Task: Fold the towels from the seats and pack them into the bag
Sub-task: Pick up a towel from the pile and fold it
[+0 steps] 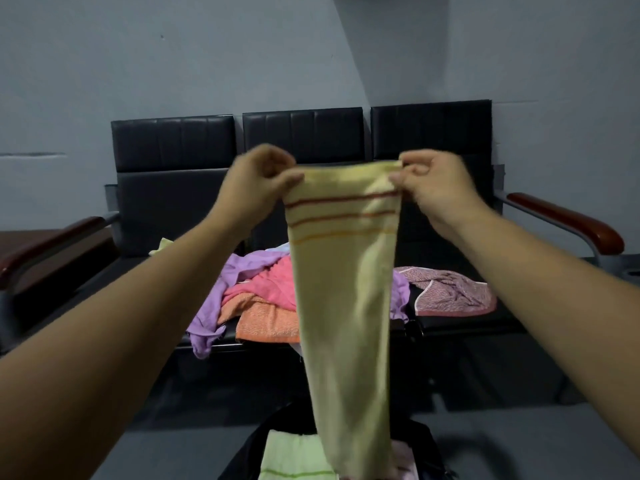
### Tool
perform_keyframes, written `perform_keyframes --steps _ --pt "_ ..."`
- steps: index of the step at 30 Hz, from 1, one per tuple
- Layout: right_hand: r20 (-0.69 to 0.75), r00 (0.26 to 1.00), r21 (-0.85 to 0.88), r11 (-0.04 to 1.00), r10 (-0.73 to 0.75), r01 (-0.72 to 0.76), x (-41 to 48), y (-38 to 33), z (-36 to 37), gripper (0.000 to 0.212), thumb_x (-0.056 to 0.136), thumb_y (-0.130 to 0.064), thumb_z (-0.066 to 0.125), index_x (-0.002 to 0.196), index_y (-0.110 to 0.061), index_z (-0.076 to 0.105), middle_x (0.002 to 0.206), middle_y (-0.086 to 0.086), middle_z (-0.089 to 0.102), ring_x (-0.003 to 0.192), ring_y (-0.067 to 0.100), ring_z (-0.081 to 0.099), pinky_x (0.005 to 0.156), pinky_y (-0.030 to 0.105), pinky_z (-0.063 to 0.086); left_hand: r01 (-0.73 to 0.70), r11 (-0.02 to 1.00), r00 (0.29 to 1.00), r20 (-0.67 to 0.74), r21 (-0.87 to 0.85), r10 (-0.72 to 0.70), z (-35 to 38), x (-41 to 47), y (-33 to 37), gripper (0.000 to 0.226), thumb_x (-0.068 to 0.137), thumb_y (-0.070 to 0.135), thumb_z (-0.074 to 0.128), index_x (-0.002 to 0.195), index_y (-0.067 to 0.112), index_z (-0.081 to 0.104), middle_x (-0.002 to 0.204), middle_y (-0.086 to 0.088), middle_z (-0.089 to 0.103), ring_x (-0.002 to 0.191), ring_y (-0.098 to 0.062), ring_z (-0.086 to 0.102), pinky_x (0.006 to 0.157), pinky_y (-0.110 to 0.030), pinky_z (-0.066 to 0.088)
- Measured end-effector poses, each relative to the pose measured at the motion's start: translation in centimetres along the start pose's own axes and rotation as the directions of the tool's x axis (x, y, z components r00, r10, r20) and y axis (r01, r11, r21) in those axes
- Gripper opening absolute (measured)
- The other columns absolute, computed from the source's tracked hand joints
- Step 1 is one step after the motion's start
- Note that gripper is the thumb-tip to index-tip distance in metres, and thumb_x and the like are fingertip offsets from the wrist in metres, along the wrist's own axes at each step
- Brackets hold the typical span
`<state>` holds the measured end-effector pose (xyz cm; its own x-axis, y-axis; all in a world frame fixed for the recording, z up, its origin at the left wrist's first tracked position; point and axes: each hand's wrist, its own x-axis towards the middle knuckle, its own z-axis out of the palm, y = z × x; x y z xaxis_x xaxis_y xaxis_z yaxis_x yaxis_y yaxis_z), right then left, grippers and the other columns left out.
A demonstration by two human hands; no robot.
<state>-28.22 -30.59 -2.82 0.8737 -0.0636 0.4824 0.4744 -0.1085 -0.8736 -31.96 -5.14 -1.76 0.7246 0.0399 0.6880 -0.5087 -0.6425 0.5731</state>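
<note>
A pale yellow towel (346, 289) with red and orange stripes near its top hangs lengthwise in front of me. My left hand (258, 183) pinches its top left corner and my right hand (433, 187) pinches its top right corner, both at chest height. Its lower end dangles over an open black bag (249, 448) on the floor, in which lies a folded light green towel (294, 455). On the middle seat behind sits a pile of towels: purple (225, 282), pink (273, 282) and orange (266, 322). A reddish patterned towel (453, 289) lies on the right seat.
A black three-seat bench (173, 188) with dark red armrests (568, 216) stands against a grey wall. A small yellow-green cloth (164, 244) shows on the left seat. Grey floor surrounds the bag.
</note>
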Motion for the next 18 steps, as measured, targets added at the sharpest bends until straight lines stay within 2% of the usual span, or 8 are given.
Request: perform_keyframes --steps 1,2,4,6,10,14,16,18 --pt "-0.017 1.0 0.094 0.996 -0.001 0.002 0.5 -0.9 -0.2 0.029 0.088 0.006 0.069 0.116 0.002 0.066 0.086 0.009 0.068 0.076 0.015 0.066 0.078 0.026 0.058 -0.01 1.0 1.0 -0.007 -0.026 0.01 -0.4 0.5 0.8 0.026 0.091 0.023 0.074 0.112 0.009 0.071 0.096 -0.001 0.071 0.085 -0.008 0.065 0.079 -0.021 0.054" --pt "-0.011 1.0 0.137 0.991 0.01 -0.009 0.7 -1.5 -0.4 0.021 0.088 0.003 0.07 0.109 -0.002 0.069 0.089 0.009 0.071 0.077 0.014 0.068 0.077 0.027 0.059 -0.017 0.999 0.999 0.031 0.037 0.016 -0.7 0.8 1.2 0.025 0.093 0.024 0.071 0.115 0.011 0.072 0.096 0.0 0.071 0.085 -0.009 0.065 0.078 -0.02 0.053" --pt "0.048 0.995 0.07 0.994 0.086 -0.089 0.3 -0.8 -0.5 0.012 0.088 -0.003 0.072 0.094 -0.013 0.071 0.086 0.004 0.072 0.073 0.01 0.068 0.069 0.027 0.057 -0.001 0.974 0.987 0.158 0.224 -0.035 -0.7 0.8 1.0 0.019 0.095 0.026 0.068 0.11 0.014 0.073 0.09 0.001 0.069 0.083 -0.014 0.063 0.075 -0.026 0.05" --pt "0.096 0.979 0.017 0.983 0.18 -0.182 -0.4 1.3 -0.5 0.009 0.088 -0.007 0.073 0.088 -0.016 0.07 0.082 0.001 0.071 0.073 0.01 0.065 0.069 0.026 0.049 0.05 0.968 0.965 0.237 0.246 -0.11 -0.3 -0.2 0.3 0.013 0.097 0.03 0.064 0.103 0.019 0.069 0.087 0.002 0.067 0.084 -0.018 0.064 0.077 -0.033 0.051" --pt "0.21 0.963 0.296 0.927 0.171 -0.229 -1.4 2.7 -0.5 0.011 0.096 -0.001 0.06 0.093 -0.008 0.068 0.081 0.006 0.07 0.073 0.016 0.067 0.073 0.033 0.058 0.123 0.988 0.964 0.223 0.093 -0.142 1.0 -1.9 -1.0 0.013 0.1 0.029 0.059 0.094 0.019 0.065 0.085 0.0 0.068 0.078 -0.018 0.065 0.081 -0.048 0.059" --pt "0.211 0.965 0.383 0.895 0.157 -0.23 -1.4 1.8 0.4 0.009 0.096 -0.001 0.061 0.1 -0.006 0.066 0.08 0.005 0.07 0.072 0.017 0.067 0.069 0.034 0.059 0.28 0.95 0.953 0.159 -0.142 -0.257 1.9 -2.2 -2.0 0.013 0.097 0.028 0.065 0.089 0.017 0.068 0.083 -0.002 0.067 0.079 -0.018 0.063 0.084 -0.051 0.058" --pt "0.195 0.965 0.397 0.886 0.173 -0.239 -1.3 1.1 0.8 0.01 0.094 -0.002 0.064 0.102 -0.006 0.068 0.079 0.004 0.07 0.069 0.015 0.066 0.064 0.031 0.058 0.348 0.894 0.937 0.143 -0.283 -0.32 2.5 -2.8 -2.7 0.018 0.095 0.029 0.068 0.096 0.011 0.07 0.085 -0.004 0.069 0.081 -0.02 0.063 0.085 -0.051 0.057" --pt "0.18 0.966 0.43 0.868 0.187 -0.248 -1.2 0.2 1.2 0.012 0.092 -0.001 0.065 0.103 -0.006 0.068 0.078 0.004 0.07 0.067 0.015 0.066 0.062 0.03 0.057 0.409 0.762 0.912 0.204 -0.502 -0.355 3.2 -3.4 -3.3 0.023 0.092 0.027 0.069 0.102 0.007 0.068 0.084 -0.003 0.07 0.081 -0.021 0.065 0.08 -0.046 0.057"
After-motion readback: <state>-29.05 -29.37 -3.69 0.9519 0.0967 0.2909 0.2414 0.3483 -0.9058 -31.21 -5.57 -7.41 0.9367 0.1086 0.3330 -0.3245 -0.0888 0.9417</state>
